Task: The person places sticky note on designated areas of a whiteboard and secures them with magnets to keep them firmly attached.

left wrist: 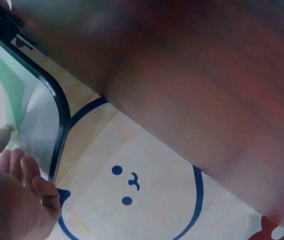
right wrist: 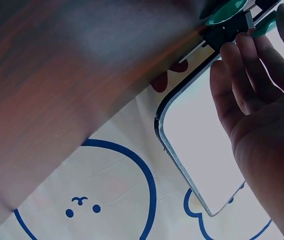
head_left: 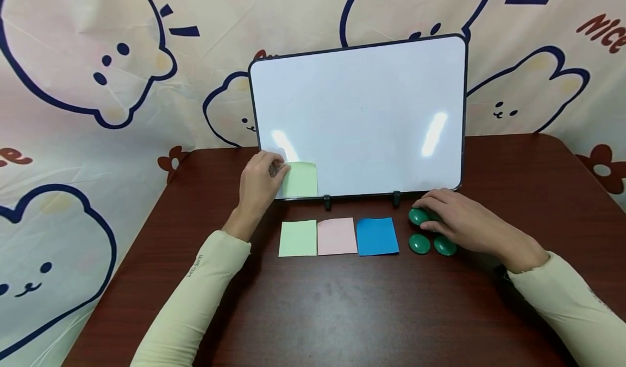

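My left hand (head_left: 260,181) pinches the left edge of a light green sticky note (head_left: 301,179), which lies against the lower left corner of the whiteboard (head_left: 362,117). In the left wrist view, thumb and fingers meet at the edge of that note (left wrist: 11,90). On the right, my right hand (head_left: 462,220) has its thumb and fingertips around a green round magnet (head_left: 417,216), seen partly between thumb and fingers in the right wrist view. Two more green magnets, a left one (head_left: 419,243) and a right one (head_left: 445,245), lie on the table just below this hand.
A second light green note (head_left: 298,238), a pink note (head_left: 337,236) and a blue note (head_left: 377,237) lie in a row on the dark wooden table (head_left: 313,312). Black feet (head_left: 327,203) support the tilted whiteboard. Behind it hangs a cartoon-printed cloth (head_left: 215,41).
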{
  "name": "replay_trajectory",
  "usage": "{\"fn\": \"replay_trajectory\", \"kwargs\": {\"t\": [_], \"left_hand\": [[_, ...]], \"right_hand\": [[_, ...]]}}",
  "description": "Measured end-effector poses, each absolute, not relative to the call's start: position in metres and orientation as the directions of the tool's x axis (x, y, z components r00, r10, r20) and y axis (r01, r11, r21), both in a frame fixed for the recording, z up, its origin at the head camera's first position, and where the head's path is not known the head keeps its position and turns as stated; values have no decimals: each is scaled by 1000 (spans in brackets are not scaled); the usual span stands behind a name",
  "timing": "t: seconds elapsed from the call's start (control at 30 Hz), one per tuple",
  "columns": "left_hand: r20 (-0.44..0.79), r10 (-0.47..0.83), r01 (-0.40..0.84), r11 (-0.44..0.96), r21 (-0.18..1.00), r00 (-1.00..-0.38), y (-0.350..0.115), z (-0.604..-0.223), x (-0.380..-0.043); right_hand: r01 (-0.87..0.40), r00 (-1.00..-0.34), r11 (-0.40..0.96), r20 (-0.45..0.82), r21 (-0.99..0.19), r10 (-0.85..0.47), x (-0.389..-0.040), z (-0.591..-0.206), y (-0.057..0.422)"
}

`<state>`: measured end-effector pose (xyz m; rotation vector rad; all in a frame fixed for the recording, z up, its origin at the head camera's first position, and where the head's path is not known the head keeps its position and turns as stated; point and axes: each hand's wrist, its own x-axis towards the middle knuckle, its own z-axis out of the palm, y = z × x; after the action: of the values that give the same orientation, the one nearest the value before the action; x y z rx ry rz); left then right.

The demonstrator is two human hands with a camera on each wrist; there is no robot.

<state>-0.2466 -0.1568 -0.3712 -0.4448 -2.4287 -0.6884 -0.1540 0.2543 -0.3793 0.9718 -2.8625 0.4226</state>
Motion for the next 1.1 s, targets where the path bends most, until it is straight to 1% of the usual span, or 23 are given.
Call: {"fn": "replay_trajectory", "kwargs": {"t": [0.07,0.3,0.4,0.53,0.77,0.83,0.9,0.97,1.1], "left_hand": [[624,167,459,820,343,-764,-157,-372,-247],[688,277,527,831,179,-671,-155,-375,-249],[694,292,529,835,151,-658,-155,-376,-247],[682,323,539,833,123,-655,-154,-378,-245],[646,468,599,800,-20,-603,-149,-379,-246],[627,497,606,794,-49,-600,-149,-379,-245],[607,509,608,792,-53,-610,-150,-377,-243],[578,505,599,800,-33,-641,-151,-375,-241],[497,439,547,832,90,-749,-153,-368,-233]], "right_hand": [[-606,-795,762,169,-229,-582,-154,-379,254],[-611,-792,759,179,-227,-584,-155,-380,255],[-612,-791,758,180,-225,-585,-155,-381,255],[-612,-791,759,178,-223,-585,-155,-381,256],[-614,-789,759,180,-218,-587,-155,-381,257],[-615,-789,758,181,-216,-588,-155,-381,257],[-615,-789,758,180,-216,-588,-156,-381,257],[-614,-789,759,178,-216,-588,-156,-381,256],[-613,-790,760,178,-213,-587,-155,-381,257]]}}
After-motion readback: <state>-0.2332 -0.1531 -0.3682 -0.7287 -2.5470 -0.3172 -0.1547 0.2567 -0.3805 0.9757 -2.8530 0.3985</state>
